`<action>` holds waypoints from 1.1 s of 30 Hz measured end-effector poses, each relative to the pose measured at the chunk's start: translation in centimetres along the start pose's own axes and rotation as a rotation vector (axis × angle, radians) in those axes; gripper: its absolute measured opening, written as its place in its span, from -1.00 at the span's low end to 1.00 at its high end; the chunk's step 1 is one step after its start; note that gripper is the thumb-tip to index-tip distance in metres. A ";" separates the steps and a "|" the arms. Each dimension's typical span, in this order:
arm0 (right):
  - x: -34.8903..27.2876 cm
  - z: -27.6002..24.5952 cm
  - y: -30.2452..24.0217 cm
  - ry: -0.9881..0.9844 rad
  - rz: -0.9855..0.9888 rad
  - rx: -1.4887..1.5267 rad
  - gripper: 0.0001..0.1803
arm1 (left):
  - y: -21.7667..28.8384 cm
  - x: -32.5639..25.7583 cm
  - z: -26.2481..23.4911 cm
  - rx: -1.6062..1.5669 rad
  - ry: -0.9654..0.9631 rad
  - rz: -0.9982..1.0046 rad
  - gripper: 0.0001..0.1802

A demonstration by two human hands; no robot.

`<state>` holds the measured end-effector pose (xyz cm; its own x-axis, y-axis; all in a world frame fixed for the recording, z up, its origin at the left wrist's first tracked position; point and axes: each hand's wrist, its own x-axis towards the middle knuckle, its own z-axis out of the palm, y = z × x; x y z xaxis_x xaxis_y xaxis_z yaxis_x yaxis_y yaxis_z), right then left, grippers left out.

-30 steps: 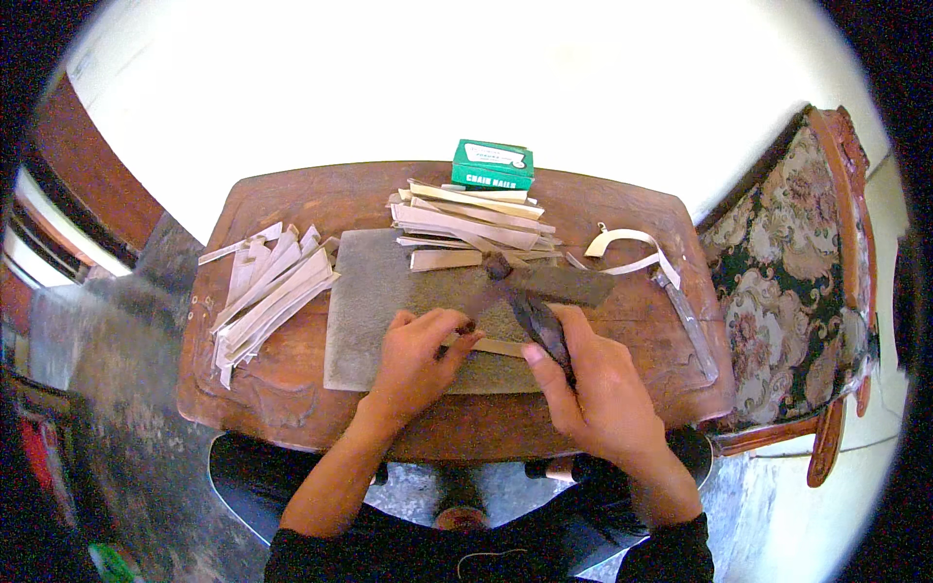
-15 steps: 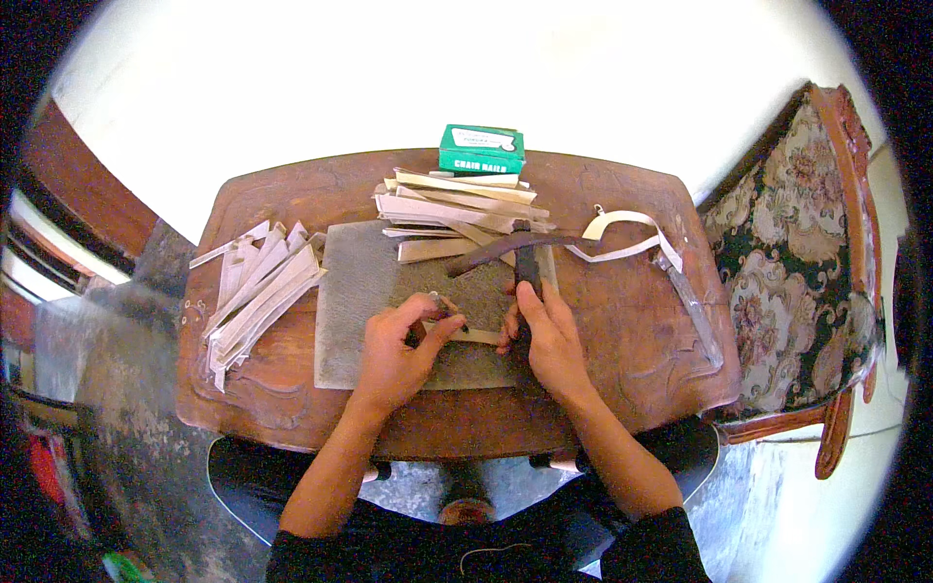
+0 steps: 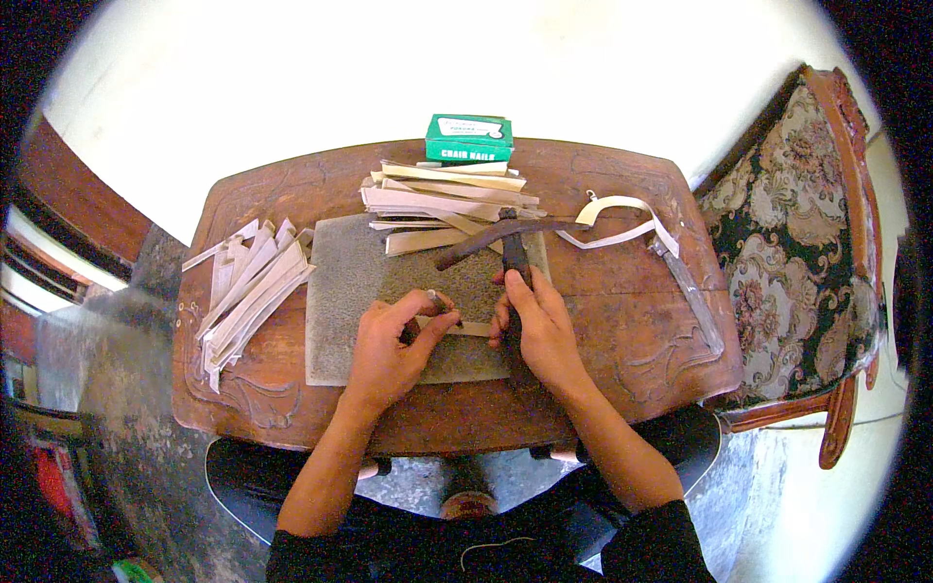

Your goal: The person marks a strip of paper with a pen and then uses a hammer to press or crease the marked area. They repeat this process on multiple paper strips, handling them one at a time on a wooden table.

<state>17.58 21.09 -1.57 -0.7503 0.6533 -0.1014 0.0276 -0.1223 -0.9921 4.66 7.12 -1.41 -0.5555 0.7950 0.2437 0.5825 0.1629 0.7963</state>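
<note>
My right hand is closed around the dark handle of a hammer, whose long, curved head lies crosswise beyond my fingers. Its fingertips are also beside the right end of a short pale strip. On the left end of that strip, thumb and fingers of my left hand are pinched together. Anything smaller between those fingertips is too small to make out. Under both hands lies a grey, rough flat slab on the wooden table.
Beyond the slab lies a pile of pale strips, with a green box behind it. Another strip bundle lies left. A strip loop and a grey, blade-like piece lie right. A patterned upholstered chair stands beside the table.
The view has shifted slightly, so the table's contents appear a little further left and higher. Both hands keep the same grips, with the hammer still in the right one.
</note>
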 end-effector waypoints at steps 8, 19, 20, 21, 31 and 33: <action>0.2 -0.2 0.5 -0.010 -0.037 -0.022 -0.61 | 0.0 0.0 0.1 0.073 0.007 0.072 -0.89; 0.5 -0.3 1.0 0.001 -0.047 -0.042 -0.62 | -0.5 -0.4 0.7 0.210 0.072 0.295 -0.78; 0.4 -0.3 0.8 0.003 -0.026 -0.038 -0.62 | -0.5 -0.4 0.9 0.207 0.098 0.318 -0.78; 0.4 -0.2 0.6 0.004 -0.005 -0.033 -0.62 | -0.5 -0.4 1.0 0.204 0.124 0.342 -0.77; -0.7 -1.3 -3.7 0.026 -0.082 -0.151 -0.66 | 0.0 -0.4 0.7 0.172 0.005 0.277 -0.73; -2.0 -1.6 -6.0 0.027 -0.094 -0.265 -0.71 | 0.0 -0.5 0.7 0.163 0.003 0.265 -0.74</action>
<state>19.92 21.69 4.43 -0.7397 0.6729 -0.0060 0.1327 0.1372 -0.9816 5.35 7.09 -1.92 -0.3736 0.8204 0.4329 0.7948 0.0425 0.6054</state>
